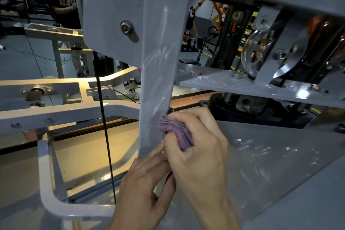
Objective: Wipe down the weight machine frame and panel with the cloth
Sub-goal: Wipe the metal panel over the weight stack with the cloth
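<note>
Head view of a grey weight machine frame. The right hand [196, 147] is gripping a folded purple cloth [175, 132], fingers curled round it, and is pressing its near-left edge against the right side of the grey upright post [158, 73] in the centre of the scene. The left hand [145, 179] is lying just left of and below the right hand, touching it; its fingers are reaching up to the foot of the post, but whether they are holding anything cannot be told, since the right hand is covering the fingertips. White smears are showing on the face of the post above the cloth. A flat grey plate [113, 17] with a bolt [127, 28] is sitting to the left of the post near its top. To the right, a grey panel [270, 164] with pale streaks is sloping toward the near right, and above it a horizontal shelf [242, 84] is carrying a silver pulley [261, 52]. A black cable [104, 127] is running vertically at the left of the post. A person in a dark shirt [61, 2] is standing at the far left.
</note>
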A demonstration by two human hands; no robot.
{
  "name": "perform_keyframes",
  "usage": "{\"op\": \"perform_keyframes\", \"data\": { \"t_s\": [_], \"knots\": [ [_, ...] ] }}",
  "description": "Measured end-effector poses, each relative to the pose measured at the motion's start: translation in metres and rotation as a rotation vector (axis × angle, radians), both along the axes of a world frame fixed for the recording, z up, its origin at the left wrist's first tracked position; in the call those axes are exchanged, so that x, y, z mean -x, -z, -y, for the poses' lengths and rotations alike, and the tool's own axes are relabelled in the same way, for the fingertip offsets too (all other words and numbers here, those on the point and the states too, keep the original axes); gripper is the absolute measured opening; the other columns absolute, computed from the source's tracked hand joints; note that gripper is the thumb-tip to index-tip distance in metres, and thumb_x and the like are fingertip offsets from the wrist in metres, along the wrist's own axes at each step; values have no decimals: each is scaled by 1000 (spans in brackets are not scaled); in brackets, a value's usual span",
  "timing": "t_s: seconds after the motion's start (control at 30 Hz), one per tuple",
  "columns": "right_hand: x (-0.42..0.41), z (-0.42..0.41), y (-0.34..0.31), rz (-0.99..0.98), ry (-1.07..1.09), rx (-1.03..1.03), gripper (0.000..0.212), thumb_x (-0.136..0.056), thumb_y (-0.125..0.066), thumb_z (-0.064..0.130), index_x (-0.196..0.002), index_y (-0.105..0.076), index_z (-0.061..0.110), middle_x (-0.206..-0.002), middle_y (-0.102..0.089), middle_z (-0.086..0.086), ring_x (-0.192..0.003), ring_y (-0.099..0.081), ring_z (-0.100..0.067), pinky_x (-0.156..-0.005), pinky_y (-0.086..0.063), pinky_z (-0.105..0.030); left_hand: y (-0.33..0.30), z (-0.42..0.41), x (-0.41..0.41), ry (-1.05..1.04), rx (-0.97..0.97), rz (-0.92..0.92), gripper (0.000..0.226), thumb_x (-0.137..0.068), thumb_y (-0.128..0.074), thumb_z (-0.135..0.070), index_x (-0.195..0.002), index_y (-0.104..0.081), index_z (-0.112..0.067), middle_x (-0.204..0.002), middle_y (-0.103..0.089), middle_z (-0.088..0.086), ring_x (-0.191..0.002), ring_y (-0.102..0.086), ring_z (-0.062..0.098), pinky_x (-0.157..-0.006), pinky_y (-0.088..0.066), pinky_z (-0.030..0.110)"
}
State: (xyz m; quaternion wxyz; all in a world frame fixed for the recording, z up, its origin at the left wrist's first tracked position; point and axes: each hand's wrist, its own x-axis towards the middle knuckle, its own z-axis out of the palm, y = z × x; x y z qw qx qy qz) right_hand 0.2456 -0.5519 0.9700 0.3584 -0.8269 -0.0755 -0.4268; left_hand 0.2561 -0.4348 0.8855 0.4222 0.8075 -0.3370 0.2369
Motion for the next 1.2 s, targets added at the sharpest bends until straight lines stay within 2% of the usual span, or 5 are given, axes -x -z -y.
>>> {"op": "perform_keyframes", "data": {
  "t_s": [0.2,0.47,0.7,1.0,1.2],
  "knots": [
    [9,21,17,0,79,-85,19,-72,-64,7,-84,-71,20,-86,-62,10,-75,-64,-9,-64,-49,-21,7,-1,-1,-4,28,50,21,-89,-57,-24,-99,-73,-32,-128,-62,-29,-143,-43,3,-95,-42,17],
    [17,19,32,-99,63,-358,28,-83,-78,6,-93,-73,31,-83,-75,16,-76,-72,-7,-70,-55,-16,7,-3,-2,29,28,30,13,-90,-60,-24,-93,-69,-32,-117,-65,-30,-143,-42,3,-90,-42,15],
    [21,19,28,-247,-103,-577,18,-87,-78,9,-93,-74,25,-88,-78,9,-88,-75,-10,-87,-59,-34,5,-1,2,26,12,30,35,-88,-66,-22,-117,-70,-41,-141,-49,-40,-146,-38,3,-99,-37,8],
    [23,5,35,-294,-289,-717,16,-93,-71,4,-103,-69,15,-92,-79,2,-88,-75,-14,-76,-57,-24,3,-4,6,25,90,5,44,-88,-61,-31,-130,-63,-46,-148,-46,-35,-138,-46,-4,-100,-43,13],
    [30,15,42,-153,-229,-765,21,-85,-70,16,-98,-69,33,-94,-78,2,-86,-72,-12,-76,-54,-19,4,-4,11,-19,129,23,21,-91,-62,-26,-105,-76,-33,-116,-68,-26,-124,-60,8,-100,-48,26]
  ]
}}
